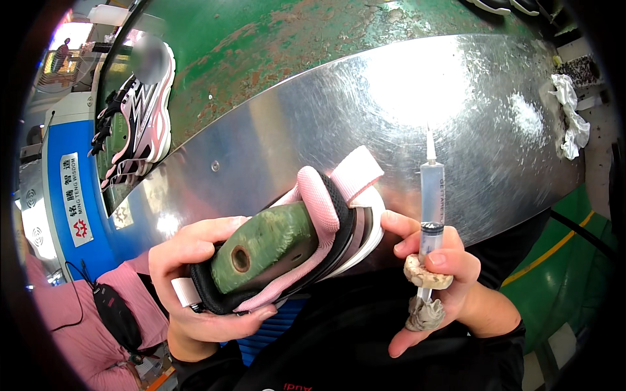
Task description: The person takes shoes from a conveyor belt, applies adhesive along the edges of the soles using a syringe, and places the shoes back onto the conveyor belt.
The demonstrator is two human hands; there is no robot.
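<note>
Pink and black, the shoe [326,225] sat on its green last [264,246] in the left hand [189,287], whose fingers wrapped the heel end, held just off the near edge of the steel table [417,111]. The right hand [433,293] gripped a clear syringe [432,202] upright, its fingertips touching the shoe's sole. Another pink-and-black shoe [140,124] lay well apart near the table's far left edge, and a crumpled white rag [570,117] lay at its right edge.
</note>
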